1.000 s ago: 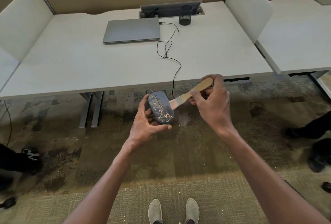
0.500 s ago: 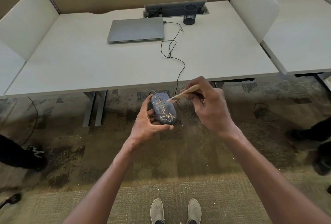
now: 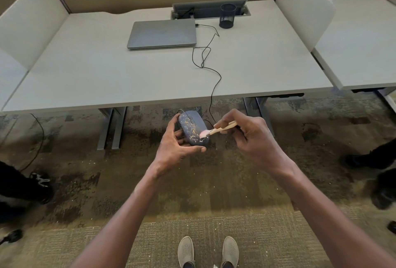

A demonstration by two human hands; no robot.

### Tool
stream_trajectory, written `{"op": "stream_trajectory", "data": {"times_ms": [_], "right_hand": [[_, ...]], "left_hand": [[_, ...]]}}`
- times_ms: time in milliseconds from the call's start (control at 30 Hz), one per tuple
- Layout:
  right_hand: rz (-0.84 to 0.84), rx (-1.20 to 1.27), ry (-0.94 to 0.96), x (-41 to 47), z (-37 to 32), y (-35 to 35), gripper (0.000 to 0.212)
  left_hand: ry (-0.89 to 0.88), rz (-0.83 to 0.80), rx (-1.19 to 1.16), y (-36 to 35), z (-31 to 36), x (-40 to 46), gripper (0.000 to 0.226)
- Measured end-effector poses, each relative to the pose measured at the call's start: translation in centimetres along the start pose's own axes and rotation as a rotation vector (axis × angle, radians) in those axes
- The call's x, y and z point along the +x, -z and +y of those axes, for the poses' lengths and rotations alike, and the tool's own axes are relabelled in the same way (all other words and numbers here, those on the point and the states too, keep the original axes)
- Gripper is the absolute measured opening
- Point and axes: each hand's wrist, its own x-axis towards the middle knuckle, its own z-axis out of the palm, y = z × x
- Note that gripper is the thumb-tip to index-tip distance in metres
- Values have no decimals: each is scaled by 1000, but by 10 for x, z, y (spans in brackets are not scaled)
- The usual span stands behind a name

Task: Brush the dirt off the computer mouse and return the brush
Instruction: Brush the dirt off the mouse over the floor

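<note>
A dark grey computer mouse (image 3: 191, 125) speckled with yellowish dirt is held over the carpet, just in front of the desk edge. My left hand (image 3: 177, 145) cups it from the left and below. Its black cable (image 3: 211, 79) runs up onto the desk. My right hand (image 3: 248, 137) grips a small wooden-handled brush (image 3: 220, 128). The pale bristles rest on the mouse's near right side. Most of the handle is hidden inside my fingers.
The pale desk (image 3: 107, 79) holds a closed grey laptop (image 3: 162, 33) and a black mesh cup (image 3: 227, 15) at the back. Divider panels (image 3: 300, 4) flank it. Small specks lie on the carpet (image 3: 214, 182). Other people's dark shoes stand at the left (image 3: 25, 184) and right (image 3: 377, 160).
The brush tip has swept from the mouse's upper right down to its near right side. My right hand has lowered slightly. My left hand keeps the mouse in place.
</note>
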Motion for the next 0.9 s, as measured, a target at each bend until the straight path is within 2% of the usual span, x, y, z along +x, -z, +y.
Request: {"op": "stream_trajectory", "data": {"times_ms": [300,433,600,767,900], "right_hand": [[-38,-33,-51,-7,11,12,27],[62,-8,-46,-2,11,14,46],[168,59,-21,9,4,5,34],[149,135,-75,4,5,4,31],[52,121,-129,-12,15,13,44]], "left_hand": [[22,16,1,1,5,3,143],[26,12,1,-1,8,3,143],[16,-15,21,-4,11,0,139],[4,1,15,-3,13,0,138],[1,14,-1,1,12,-2,141]]}}
